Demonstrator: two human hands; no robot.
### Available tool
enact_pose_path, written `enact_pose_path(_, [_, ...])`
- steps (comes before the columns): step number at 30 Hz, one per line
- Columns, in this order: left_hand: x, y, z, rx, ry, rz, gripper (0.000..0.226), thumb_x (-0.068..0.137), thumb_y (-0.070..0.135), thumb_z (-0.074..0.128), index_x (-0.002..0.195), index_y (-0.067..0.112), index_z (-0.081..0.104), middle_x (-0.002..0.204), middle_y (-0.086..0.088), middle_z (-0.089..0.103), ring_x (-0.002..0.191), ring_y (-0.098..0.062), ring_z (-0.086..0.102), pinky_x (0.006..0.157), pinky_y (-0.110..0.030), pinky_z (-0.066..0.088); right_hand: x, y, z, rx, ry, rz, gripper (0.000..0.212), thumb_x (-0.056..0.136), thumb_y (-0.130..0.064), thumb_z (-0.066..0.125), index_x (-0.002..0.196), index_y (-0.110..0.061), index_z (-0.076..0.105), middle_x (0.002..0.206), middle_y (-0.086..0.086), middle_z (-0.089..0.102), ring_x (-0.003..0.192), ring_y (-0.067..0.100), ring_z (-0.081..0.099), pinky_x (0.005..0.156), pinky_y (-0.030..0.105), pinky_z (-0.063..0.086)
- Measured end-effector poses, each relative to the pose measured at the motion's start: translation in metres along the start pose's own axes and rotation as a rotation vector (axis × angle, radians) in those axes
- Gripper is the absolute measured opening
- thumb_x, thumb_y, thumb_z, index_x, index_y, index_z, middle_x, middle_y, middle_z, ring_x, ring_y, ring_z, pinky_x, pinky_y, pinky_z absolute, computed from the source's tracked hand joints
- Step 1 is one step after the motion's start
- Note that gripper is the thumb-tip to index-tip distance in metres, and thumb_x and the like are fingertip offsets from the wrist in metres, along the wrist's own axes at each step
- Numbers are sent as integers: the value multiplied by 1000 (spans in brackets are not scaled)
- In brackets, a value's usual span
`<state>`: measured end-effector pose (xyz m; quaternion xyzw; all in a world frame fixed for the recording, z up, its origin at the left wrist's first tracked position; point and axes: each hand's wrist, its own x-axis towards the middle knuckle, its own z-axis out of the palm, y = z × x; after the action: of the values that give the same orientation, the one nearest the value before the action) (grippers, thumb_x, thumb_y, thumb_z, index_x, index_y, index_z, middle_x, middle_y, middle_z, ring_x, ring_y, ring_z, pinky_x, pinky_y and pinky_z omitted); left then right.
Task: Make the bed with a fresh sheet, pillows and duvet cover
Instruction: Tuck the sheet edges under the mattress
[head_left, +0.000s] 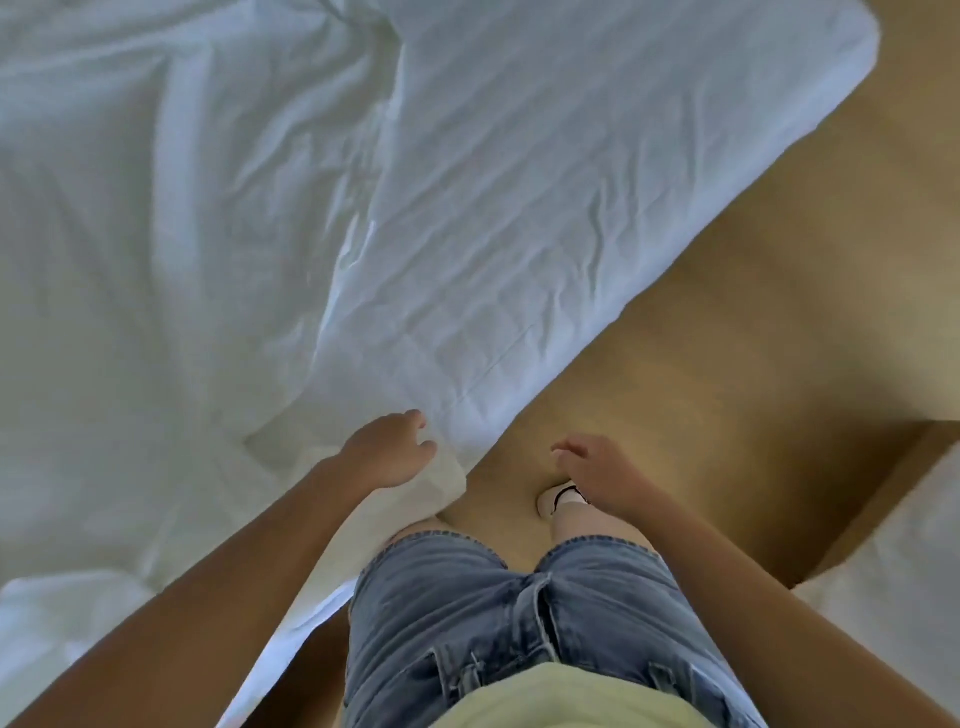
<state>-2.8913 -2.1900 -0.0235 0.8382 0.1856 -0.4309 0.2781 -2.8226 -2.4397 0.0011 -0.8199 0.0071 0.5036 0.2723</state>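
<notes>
White cloth fills most of the view: a white sheet (493, 218) lies spread over the bed, from the far right corner down to the near middle. Its surface is matte and shows a fine grid of fold creases, and its long straight edge hangs over the bed's side. To its left lies more rumpled bedding (130, 234), softer in shape, with broad loose ridges and hollows. Right of the bed runs a smooth tan floor (753, 312), flat and bare of pattern.

At the near edge stands the person, in faded blue denim shorts (493, 613) with a frayed hem and a pale yellow top (561, 696). At the near right, a pale, soft-looking block (909, 561) with a straight edge sits on the floor; what it is cannot be told.

The left hand (387, 449) lies at the sheet's near corner, fingers loosely bent and not closed on the cloth, with a small fold of fabric just under the palm. The right hand (597, 467) hangs over the floor, well apart from the sheet, fingers relaxed and holding nothing. Beneath it shows a white shoe (550, 499) with a thin black strap.
</notes>
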Motion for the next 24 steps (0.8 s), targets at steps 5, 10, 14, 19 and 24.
enact_pose_path(5, [34,142,23,38,-108,6,34,96,34,41,124,16,49,120,-2,54,109,-19,53,86,-26,35,-17,77,-107,26,46,-14,34,96,-23,45,110,2,62,106,21,66,99,36,61,89,47,47])
enact_pose_path(10, [58,281,54,84,-210,67,14,94,29,45,95,21,57,101,-4,56,88,-14,54,88,-36,45,-22,155,-206,54,152,58,34,96,-25,43,108,1,62,107,18,66,100,32,62,87,42,48])
enact_pose_path(14, [96,372,44,133,-224,97,38,99,29,40,132,12,50,137,-9,48,121,-23,48,103,-32,36,-3,193,-267,131,164,105,30,97,-24,43,109,-8,65,108,9,68,96,24,62,84,37,49])
enact_pose_path(19, [178,476,-8,135,-206,162,43,96,30,46,135,14,45,138,-5,49,123,-20,48,99,-30,38,49,220,-366,141,124,165,32,97,-25,44,111,-3,62,111,12,66,103,26,60,88,36,48])
enact_pose_path(24, [275,591,-79,185,-159,189,25,94,29,47,114,18,58,119,-3,60,104,-18,55,91,-31,44,110,216,-508,184,195,219,31,96,-23,44,110,-1,62,110,13,66,103,28,59,88,37,47])
